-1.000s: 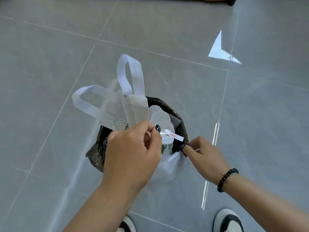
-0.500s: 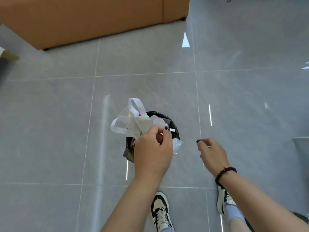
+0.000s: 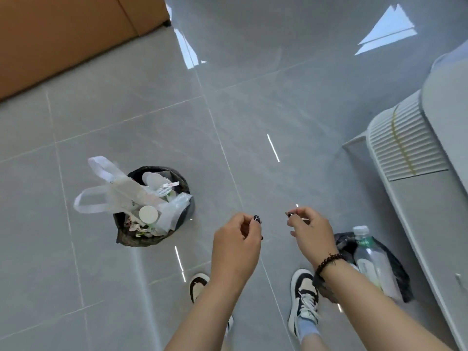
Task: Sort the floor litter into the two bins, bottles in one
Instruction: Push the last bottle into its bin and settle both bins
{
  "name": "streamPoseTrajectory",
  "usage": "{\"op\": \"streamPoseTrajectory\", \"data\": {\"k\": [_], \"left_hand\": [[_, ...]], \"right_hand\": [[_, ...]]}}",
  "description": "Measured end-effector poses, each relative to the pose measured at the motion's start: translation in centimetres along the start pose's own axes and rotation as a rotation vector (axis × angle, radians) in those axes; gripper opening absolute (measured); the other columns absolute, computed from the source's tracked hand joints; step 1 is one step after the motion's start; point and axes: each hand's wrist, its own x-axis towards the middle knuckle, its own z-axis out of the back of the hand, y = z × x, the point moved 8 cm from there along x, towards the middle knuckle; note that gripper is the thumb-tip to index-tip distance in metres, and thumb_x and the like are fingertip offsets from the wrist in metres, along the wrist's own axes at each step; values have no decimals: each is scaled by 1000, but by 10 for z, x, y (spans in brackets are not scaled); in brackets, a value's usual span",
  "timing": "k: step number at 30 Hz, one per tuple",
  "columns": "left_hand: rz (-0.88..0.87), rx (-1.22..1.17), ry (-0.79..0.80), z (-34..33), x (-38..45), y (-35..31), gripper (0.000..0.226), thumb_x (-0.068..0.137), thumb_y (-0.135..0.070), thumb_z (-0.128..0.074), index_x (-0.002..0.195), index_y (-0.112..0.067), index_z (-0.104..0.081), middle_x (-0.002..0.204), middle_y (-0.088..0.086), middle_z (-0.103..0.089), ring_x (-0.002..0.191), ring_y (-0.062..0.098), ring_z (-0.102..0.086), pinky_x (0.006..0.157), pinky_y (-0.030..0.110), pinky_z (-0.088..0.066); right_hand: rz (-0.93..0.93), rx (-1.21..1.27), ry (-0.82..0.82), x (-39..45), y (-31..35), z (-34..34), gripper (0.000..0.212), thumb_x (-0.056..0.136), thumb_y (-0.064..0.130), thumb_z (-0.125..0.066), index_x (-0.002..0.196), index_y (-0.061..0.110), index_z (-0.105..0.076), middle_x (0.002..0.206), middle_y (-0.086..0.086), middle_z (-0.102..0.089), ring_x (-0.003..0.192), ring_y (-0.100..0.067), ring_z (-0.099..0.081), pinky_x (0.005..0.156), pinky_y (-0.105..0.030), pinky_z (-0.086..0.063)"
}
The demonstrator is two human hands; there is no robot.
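At the left, a black-lined bin (image 3: 154, 206) is seen on the grey tiled floor (image 3: 266, 110), filled with a white plastic bag (image 3: 109, 188), a round white lid (image 3: 148, 214) and crumpled paper. In the middle, the left hand (image 3: 236, 245) is held in the air with fingers loosely curled, and nothing is gripped. Just beside it, the right hand (image 3: 312, 236) is also loosely curled and empty. At the right, a clear bottle (image 3: 372, 259) lies in a second black-lined bin (image 3: 397, 272), next to a white appliance (image 3: 415, 158).
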Motion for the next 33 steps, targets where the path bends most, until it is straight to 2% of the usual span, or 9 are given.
{"op": "streamPoseTrajectory", "data": {"k": [5,11,16,18,21,24,26,31,33], "left_hand": [[-5,53,132,-89,-27,-24,20,92,-24,-57,75,-21,-66,66,-1,-69,67,12,-65,67,30,-52],[50,204,294,-197,-24,-24,15,88,-17,-53,83,-24,-65,71,-4,-70,75,15,-67,75,35,-55],[185,350,444,-297,-20,21,26,89,-21,-57,114,-17,-55,93,4,-67,85,20,-67,73,33,-51],[204,396,482,-326,-17,37,38,90,-20,-57,126,-15,-47,94,0,-63,80,14,-64,65,25,-47],[249,494,508,-359,-8,69,50,92,-15,-53,139,-14,-36,87,-5,-56,74,9,-56,62,22,-45],[296,605,520,-379,3,100,59,92,-6,-48,148,-15,-29,123,9,-58,109,25,-58,90,32,-49],[302,661,507,-387,12,116,62,92,0,-44,150,-16,-28,139,14,-50,122,31,-52,94,33,-46],[362,662,578,-402,16,157,49,89,-8,-46,138,-16,-42,122,18,-59,111,38,-59,93,45,-52],[394,624,601,-407,17,175,48,85,-13,-53,131,-20,-42,115,15,-60,104,36,-61,87,48,-55]], "right_hand": [[-113,2,-150,17,-58,128,13,89,14,-56,87,21,-66,92,-6,-68,82,-25,-64,73,-37,-52],[-195,50,-270,32,-119,235,11,86,16,-58,85,23,-66,90,3,-68,89,-20,-65,86,-43,-54],[-273,64,-332,42,-180,288,9,87,18,-58,91,19,-66,92,3,-66,83,-16,-61,66,-27,-44],[-310,50,-314,47,-203,295,7,86,19,-59,90,19,-65,92,3,-66,82,-14,-59,64,-26,-44],[-346,-16,-251,60,-235,294,7,83,25,-62,90,25,-62,100,2,-63,87,-15,-59,75,-31,-49],[-319,-150,-178,72,-254,285,14,82,31,-62,95,29,-59,109,6,-55,92,-11,-55,81,-30,-47],[-287,-194,-130,78,-260,276,19,83,30,-62,101,26,-58,114,5,-51,96,-12,-52,83,-28,-44],[-274,-256,-40,89,-273,252,26,85,27,-61,109,22,-52,117,4,-41,94,-12,-47,72,-22,-37],[-279,-297,-21,92,-278,243,30,83,27,-62,110,23,-51,120,3,-40,98,-14,-48,76,-25,-40]]}}
